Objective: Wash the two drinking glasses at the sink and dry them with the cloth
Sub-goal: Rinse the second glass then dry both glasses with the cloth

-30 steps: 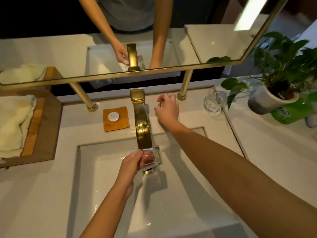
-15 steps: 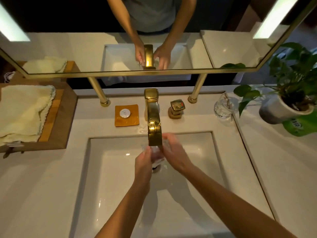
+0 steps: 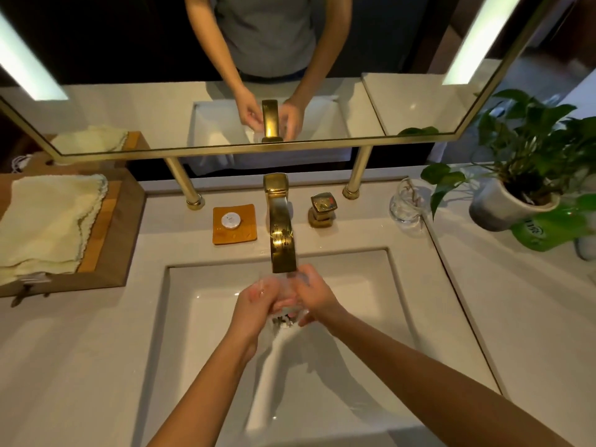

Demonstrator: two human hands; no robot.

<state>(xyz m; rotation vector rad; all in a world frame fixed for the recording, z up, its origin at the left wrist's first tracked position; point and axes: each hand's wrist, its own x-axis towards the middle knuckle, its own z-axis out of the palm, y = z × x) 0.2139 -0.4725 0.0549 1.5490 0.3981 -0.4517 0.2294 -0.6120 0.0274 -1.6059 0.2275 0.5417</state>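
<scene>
One drinking glass is clasped between left hand and right hand beneath the gold faucet at centre. The second glass, right, and cloth, left, appear unused; drying is judged outstanding.

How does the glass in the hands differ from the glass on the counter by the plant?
The held glass is over the sink, under the faucet; the counter glass stands upright beside the plant. The left hand and right hand grip the held glass; nothing touches the counter glass. Both are clear glass.
</scene>
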